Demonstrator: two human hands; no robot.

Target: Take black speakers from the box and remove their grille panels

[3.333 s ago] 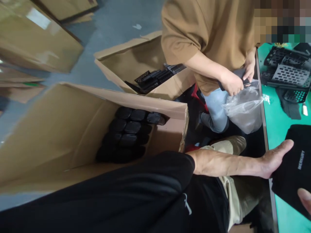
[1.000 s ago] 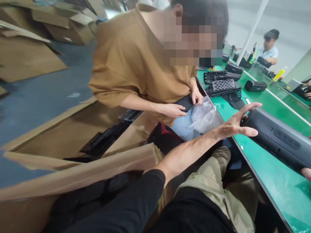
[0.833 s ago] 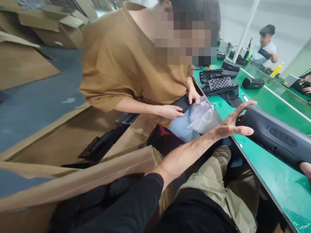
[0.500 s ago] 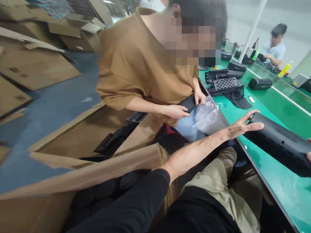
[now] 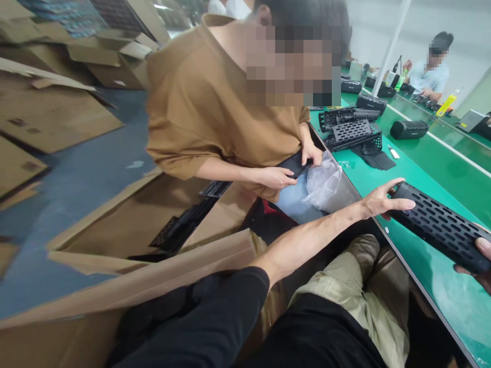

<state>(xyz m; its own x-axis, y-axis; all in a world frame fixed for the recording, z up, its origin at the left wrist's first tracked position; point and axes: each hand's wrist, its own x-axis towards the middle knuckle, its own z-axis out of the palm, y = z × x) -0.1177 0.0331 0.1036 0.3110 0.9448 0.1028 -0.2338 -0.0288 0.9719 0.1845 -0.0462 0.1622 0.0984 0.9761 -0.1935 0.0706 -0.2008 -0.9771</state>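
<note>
A black speaker housing (image 5: 441,222) with rows of oval slots on its upward side is held over the green table (image 5: 425,174) at the right. My left hand (image 5: 383,200) grips its near-left end, thumb on top and fingers around the end. At the right edge of the view, my right hand (image 5: 481,258) grips the other end, its thumb on the slotted face; part of this hand is cut off by the frame.
A person in a brown shirt (image 5: 230,112) sits close on the left, handling a black piece (image 5: 295,164). Slotted black panels (image 5: 351,130) and a black speaker (image 5: 408,130) lie on the table. Cardboard boxes (image 5: 126,209) stand at the left. Another person (image 5: 429,76) works farther back.
The black housing has been turned about its length between my hands: its smooth side faced up before, now the slotted side does. More of my right hand shows.
</note>
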